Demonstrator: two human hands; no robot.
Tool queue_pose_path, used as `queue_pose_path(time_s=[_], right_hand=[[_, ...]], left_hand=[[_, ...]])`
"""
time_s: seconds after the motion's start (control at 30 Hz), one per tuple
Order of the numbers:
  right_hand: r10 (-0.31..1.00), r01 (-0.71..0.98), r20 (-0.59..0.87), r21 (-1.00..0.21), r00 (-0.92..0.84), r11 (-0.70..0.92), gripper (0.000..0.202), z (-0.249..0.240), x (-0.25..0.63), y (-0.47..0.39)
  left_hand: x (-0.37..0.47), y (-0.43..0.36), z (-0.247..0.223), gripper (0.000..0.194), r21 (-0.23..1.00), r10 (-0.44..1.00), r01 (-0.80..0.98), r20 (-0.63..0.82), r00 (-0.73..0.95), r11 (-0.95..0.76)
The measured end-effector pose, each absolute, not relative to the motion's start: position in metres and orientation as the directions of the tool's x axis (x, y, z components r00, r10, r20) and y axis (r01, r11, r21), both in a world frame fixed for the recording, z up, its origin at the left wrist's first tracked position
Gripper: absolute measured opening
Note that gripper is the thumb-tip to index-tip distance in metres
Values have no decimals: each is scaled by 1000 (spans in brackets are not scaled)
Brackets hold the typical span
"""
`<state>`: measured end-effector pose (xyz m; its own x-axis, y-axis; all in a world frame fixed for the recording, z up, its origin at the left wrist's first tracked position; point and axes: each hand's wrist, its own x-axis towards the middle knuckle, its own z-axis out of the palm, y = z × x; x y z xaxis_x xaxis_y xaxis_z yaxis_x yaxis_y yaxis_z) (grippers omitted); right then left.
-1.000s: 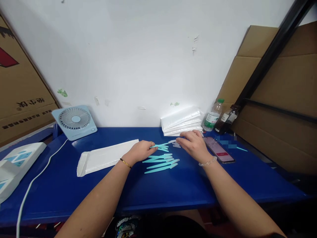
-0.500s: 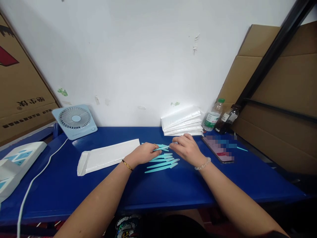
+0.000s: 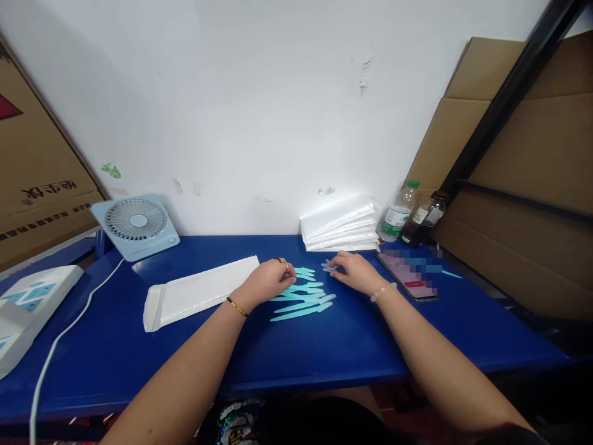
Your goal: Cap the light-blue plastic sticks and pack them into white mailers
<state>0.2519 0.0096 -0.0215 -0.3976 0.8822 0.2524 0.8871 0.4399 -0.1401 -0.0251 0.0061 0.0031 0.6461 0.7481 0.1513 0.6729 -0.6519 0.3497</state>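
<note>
Several teal, knife-shaped strips [image 3: 301,311] lie fanned out on the blue table. My left hand [image 3: 271,281] is over their left ends, thumb and fingers pressed together; what they hold, if anything, is hidden. To the right of the strips, small translucent pieces [image 3: 327,266] lie by the fingertips of my right hand [image 3: 354,272], whose thumb and fingers are slightly apart. A flat white padded envelope [image 3: 204,292] lies left of my left hand.
White envelopes [image 3: 340,224] are stacked against the wall. Two bottles [image 3: 399,213] and a phone [image 3: 410,278] are at the right. A light blue fan [image 3: 139,225], a white cable [image 3: 62,334] and a white device [image 3: 41,303] occupy the left side. Cardboard [image 3: 486,123] stands behind the bottles.
My hands have moved apart, and the teal strip that spanned between them no longer does. The fingers of my right hand have loosened beside the translucent pieces. The view has shifted slightly.
</note>
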Motion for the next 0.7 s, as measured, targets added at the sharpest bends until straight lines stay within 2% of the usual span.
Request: queue_pose_path(time_s=[0.13,0.27,0.33,0.43,0.5,0.57,0.7], right_hand=[[891,912,226,-25,-393,409,11,-23,239,8],[898,922,237,-21,-372,387,8,-22,232,5],[899,904,253,-148,-358,402,7,-21,233,3],[909,785,258,-462,-326,413,12,-18,237,2],[919,698,246,-598,-308,394,18,-16,241,2],[920,658,260,-644,-293,391,21,-14,243,3],[883,621,387,-632,-266,464,22,-14,244,5]], left_hand=[[-28,19,-12,21,210,784,756,221,581,-620],[-30,30,-23,14,197,810,786,182,557,-585],[-30,32,-24,14,208,817,790,169,551,-577],[-30,31,-21,15,244,825,788,170,539,-565],[-30,29,-18,15,276,840,794,192,507,-542],[-30,28,-14,16,298,856,804,224,465,-515],[-30,25,-10,15,321,860,800,252,444,-507]])
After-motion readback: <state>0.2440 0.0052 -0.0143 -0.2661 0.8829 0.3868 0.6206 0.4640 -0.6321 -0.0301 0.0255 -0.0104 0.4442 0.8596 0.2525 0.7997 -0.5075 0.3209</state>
